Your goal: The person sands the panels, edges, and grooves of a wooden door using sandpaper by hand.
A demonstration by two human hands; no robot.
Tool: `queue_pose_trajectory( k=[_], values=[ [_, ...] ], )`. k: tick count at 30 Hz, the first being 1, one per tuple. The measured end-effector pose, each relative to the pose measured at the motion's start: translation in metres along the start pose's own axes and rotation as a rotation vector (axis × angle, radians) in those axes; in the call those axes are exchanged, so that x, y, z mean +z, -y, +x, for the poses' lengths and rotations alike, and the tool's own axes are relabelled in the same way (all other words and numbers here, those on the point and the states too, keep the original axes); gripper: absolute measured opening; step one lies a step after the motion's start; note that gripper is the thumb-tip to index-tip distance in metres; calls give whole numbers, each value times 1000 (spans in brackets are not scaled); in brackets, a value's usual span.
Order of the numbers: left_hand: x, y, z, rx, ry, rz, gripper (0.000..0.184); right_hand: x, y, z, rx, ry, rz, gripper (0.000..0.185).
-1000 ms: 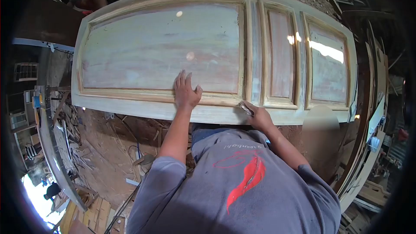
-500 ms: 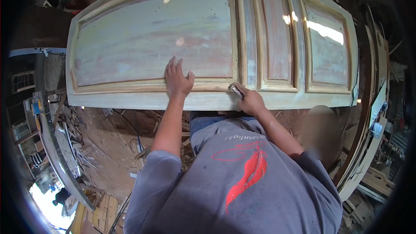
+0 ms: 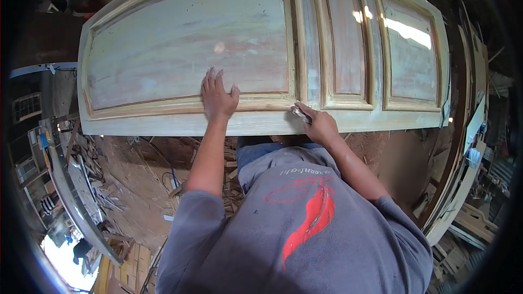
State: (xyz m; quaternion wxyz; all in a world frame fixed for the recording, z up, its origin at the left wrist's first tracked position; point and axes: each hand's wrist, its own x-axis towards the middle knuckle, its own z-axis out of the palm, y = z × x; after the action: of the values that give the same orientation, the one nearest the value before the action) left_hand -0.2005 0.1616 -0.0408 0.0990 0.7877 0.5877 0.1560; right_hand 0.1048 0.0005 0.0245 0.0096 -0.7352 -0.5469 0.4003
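I see the long, pale wooden panelled door (image 3: 174, 49) lying in front of the person's waist, its support hidden. The left hand (image 3: 219, 99) spreads open on the near moulding, probably for steadiness—the right hand (image 3: 321, 127) curls round a small grey-white, crumpled-looking piece (image 3: 300, 114), perhaps for close control.

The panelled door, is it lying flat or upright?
The door lies flat: its face shows from above, with the left hand spread on it and the floor beyond its near edge.

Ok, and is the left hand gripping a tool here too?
No, the left hand lies spread on the door-like wooden panel, while the right hand holds a small object.
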Motion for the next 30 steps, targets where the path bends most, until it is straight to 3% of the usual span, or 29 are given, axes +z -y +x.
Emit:
queue_pose_trajectory(
  k=[22,25,30],
  values=[
    [-2,0,6,2,5,9,64,5,29,23,85,39,-73,70],
    [-3,-3,3,-5,20,8,64,-13,29,3,74,123,-97,66],
    [-3,-2,2,4,17,9,64,0,28,16,56,46,-99,67]
  ],
)
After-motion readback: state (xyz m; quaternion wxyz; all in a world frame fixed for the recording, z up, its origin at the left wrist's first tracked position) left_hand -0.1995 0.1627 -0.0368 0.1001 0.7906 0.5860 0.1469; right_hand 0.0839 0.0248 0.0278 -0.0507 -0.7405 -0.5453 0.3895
